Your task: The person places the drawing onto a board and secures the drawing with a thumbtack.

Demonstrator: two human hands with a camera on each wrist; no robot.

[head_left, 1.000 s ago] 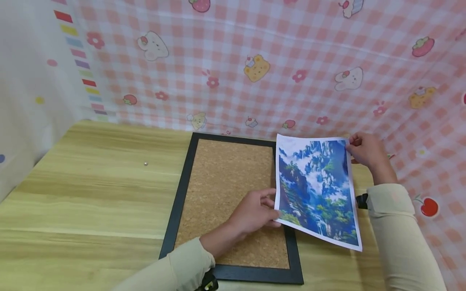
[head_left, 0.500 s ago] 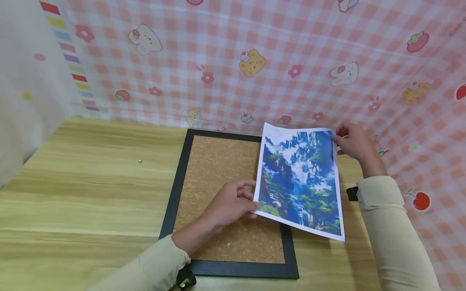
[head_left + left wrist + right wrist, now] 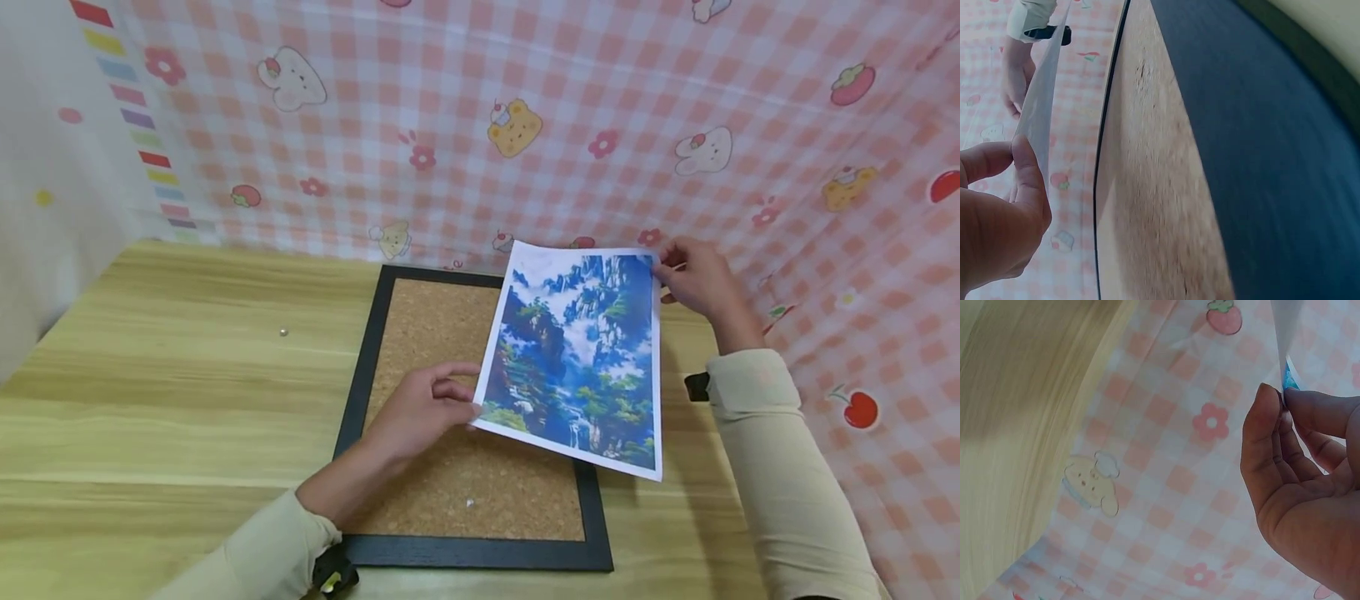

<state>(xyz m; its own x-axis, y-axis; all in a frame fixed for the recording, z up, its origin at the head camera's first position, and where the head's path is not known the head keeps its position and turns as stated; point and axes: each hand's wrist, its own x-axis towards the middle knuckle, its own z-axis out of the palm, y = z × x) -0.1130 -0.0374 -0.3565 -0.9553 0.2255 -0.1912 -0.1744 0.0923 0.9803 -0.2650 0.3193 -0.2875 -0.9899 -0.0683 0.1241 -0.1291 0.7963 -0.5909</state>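
A printed landscape picture [image 3: 577,358], blue mountains and green trees with a white border, is held tilted above the right part of a cork board [image 3: 427,333] with a black frame [image 3: 480,552]. My left hand [image 3: 420,408] pinches its lower left corner between thumb and finger. At the upper right corner my right hand [image 3: 697,279] pinches the sheet. In the left wrist view the paper [image 3: 1041,100] appears nearly edge-on, apart from the cork. The right wrist view shows thumb and forefinger meeting on the sheet's corner [image 3: 1291,378].
A small shiny round object [image 3: 283,332] lies on the wooden table [image 3: 187,400] left of the board. A tiny white object [image 3: 470,502] sits on the lower cork. Pink checked cloth [image 3: 450,108] with cartoon prints hangs behind and to the right.
Both hands have carried the picture leftward, from partly beside the board to mostly over it. The tiny white object on the cork has come into sight. Both pinches stay the same.
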